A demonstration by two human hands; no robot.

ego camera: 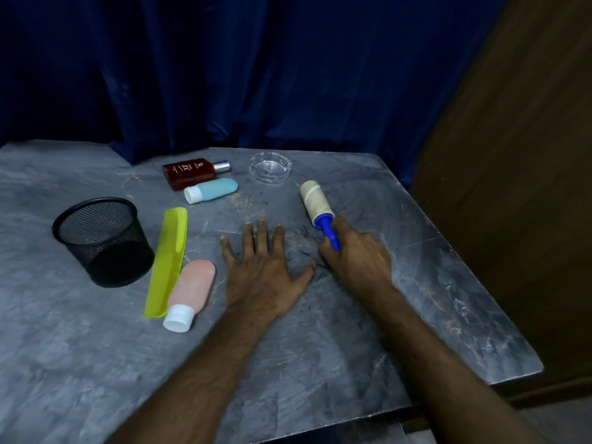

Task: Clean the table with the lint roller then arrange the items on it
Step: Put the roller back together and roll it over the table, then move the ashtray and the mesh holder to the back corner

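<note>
The bench (320, 363) is showing dark lint beside the lint roller (315, 200). The left hand (262, 270) is lying spread flat just left of the roller. The right hand (355, 251) is gripping its blue handle. The glass ashtray (270, 168) is sitting just beyond the roller; a forward stroke is risking a knock.

The table (96, 363) is grey stone, marbled with paler streaks and dark veins. The lint roller (315, 203) in my right hand (355, 251) has a bright blue handle and a cream roll. The mesh cup (102, 241) is black and the comb (168, 261) is yellow-green. The pink bottle (192, 286) and the light blue bottle (214, 190) both have white caps. The flat bottle (190, 173) is dark red-brown with white lettering and a silver cap. The glass dish (270, 168) is clear. The curtain (256, 75) is deep blue and the panel (512, 187) is brown.
</note>
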